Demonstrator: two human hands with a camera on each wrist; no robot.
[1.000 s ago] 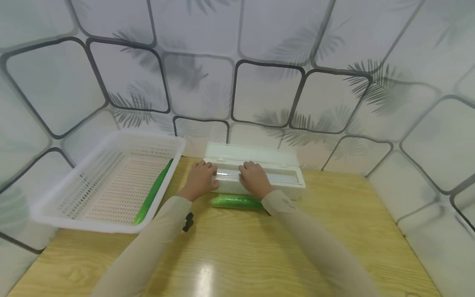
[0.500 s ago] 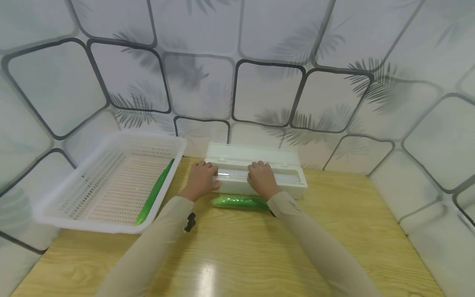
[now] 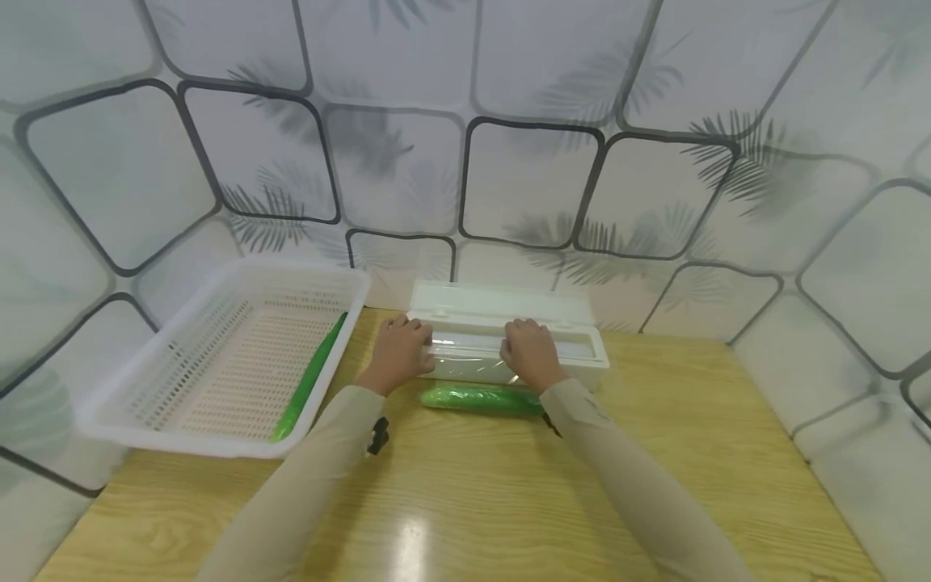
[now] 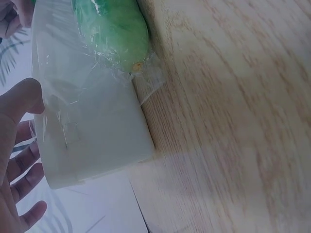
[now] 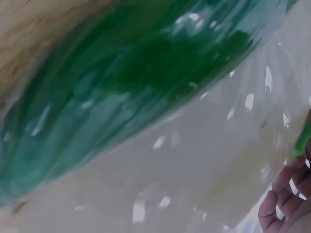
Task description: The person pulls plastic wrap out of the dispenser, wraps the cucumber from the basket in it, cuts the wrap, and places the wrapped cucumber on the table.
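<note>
A white cling film dispenser [image 3: 465, 368] stands near the wall with its lid [image 3: 502, 301] raised. My left hand [image 3: 398, 353] grips its left end, the thumb against the front edge. Further right, my right hand [image 3: 532, 356] is curled at the dispenser's front edge. In the right wrist view, its fingers [image 5: 284, 201] hold a small bright green slide cutter [image 5: 303, 141], mostly hidden. Along the dispenser's front lies a cucumber [image 3: 480, 398] wrapped in clear film. That film runs up over the dispenser's front face in the left wrist view.
At the left stands a white perforated plastic basket [image 3: 185, 444] with another cucumber [image 3: 310, 376] along its right side. The wooden table [image 3: 473, 501] extends in front and to the right. A patterned wall [image 3: 393, 170] closes off the back and sides.
My right hand has slid rightward along the dispenser's front edge. The left hand keeps its grip on the left end. The wrapped cucumber stays in front of the dispenser.
</note>
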